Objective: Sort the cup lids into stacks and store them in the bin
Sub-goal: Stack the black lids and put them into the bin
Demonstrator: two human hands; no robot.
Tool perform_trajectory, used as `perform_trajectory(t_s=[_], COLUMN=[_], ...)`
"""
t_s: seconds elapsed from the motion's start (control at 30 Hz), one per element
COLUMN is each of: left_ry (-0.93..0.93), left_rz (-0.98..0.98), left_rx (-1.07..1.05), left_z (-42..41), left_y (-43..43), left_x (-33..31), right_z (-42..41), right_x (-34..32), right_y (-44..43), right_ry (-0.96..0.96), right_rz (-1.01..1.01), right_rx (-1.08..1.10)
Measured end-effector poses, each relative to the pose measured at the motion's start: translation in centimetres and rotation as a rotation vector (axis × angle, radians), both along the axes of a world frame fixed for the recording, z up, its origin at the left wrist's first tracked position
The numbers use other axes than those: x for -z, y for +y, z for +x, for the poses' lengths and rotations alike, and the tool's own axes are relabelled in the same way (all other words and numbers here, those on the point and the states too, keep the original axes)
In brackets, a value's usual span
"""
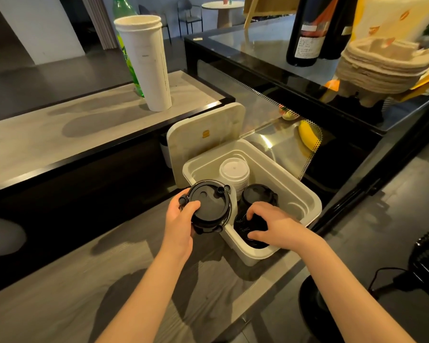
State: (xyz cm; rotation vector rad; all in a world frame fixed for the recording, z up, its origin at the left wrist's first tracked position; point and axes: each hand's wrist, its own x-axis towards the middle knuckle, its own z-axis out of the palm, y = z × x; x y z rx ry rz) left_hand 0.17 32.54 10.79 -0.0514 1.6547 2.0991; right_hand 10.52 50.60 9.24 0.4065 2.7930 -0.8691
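Holds black lid stack (209, 209) in curled left grip (181, 219) just above white bin (305, 191) rim, clasps second black stack (252, 227) inside with right grip (275, 224), likely clearing room beside white lid stack (234, 173).

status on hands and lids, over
Left hand grips black lid stack over bin's near-left rim. Right hand grips black lids inside bin. White lid stack and rear black stack already in; path clear.

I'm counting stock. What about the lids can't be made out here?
Head view, near black lids: mostly covered by the right hand, count unreadable.
Head view, white lid stack: base hidden behind the black lid stack the left hand holds.
Head view, bottle label: blurred.
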Motion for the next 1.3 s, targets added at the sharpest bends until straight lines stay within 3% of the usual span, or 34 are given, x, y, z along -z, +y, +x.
perform_trajectory(t_s=[0.13,0.33,0.4,0.53,0.77,0.87,0.97,1.2,1.3], left_ry=[0.008,0.020,0.064,0.157,0.185,0.305,0.335,0.426,0.549], left_rz=[0.008,0.006,0.017,0.024,-0.251,-0.425,-0.554,-0.786,-0.961], left_rx=[0.008,0.071,0.126,0.229,0.513,0.492,0.600,0.868,0.977], left_z=[-0.1,-0.7,-1.1,-2.1,-3.5,-4.7,-6.2,-7.7,-8.1], left_y=[0.3,0.9,1.8,4.2,7.0,8.8,11.0,15.3,16.7], left_x=[-0.1,-0.6,-1.3,-3.3,-4.0,-3.6,-3.8,-3.1,-2.7], right_z=[0.3,-0.7,-1.7,-3.5,-4.0,-4.2,-3.8,-3.4,-3.8], right_x=[-0.1,-2.7,-3.9,-5.9,-6.2,-5.7,-5.2,-1.4,-0.1], right_y=[0.3,0.4,0.9,2.2,5.1,5.6,6.0,6.4,6.0], right_ry=[0.045,0.391,0.356,0.287,0.295,0.301,0.307,0.165,0.113], right_rz=[-0.072,-0.388,-0.545,-0.652,-0.634,-0.523,-0.449,-0.379,-0.341], right_rx=[0.036,0.331,0.344,0.283,0.378,0.463,0.530,0.716,0.759])
